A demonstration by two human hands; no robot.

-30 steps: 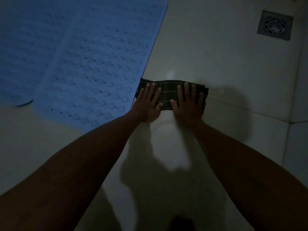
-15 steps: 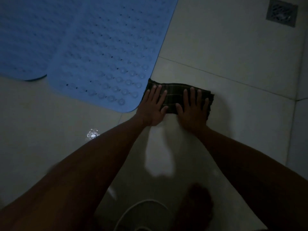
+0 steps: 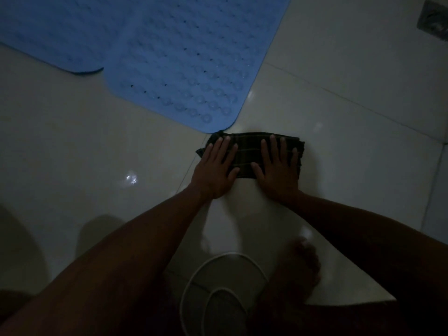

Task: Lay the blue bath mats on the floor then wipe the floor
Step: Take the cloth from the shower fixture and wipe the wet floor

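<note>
Pressing flat, my left hand (image 3: 213, 169) and right hand (image 3: 278, 168) lie with straight fingers on the cloth (image 3: 249, 154), gripping nothing. I think it is soft, light and floppy, so pushing with palms works best. It touches the mat (image 3: 184, 69) corner. The mats look bumpy and rubbery; the floor (image 3: 339, 141) looks smooth, shiny, maybe slippery.

Floor drain (image 3: 434, 19) cut by top-right edge, blurry, mats (image 3: 174, 57) cropped at top
</note>
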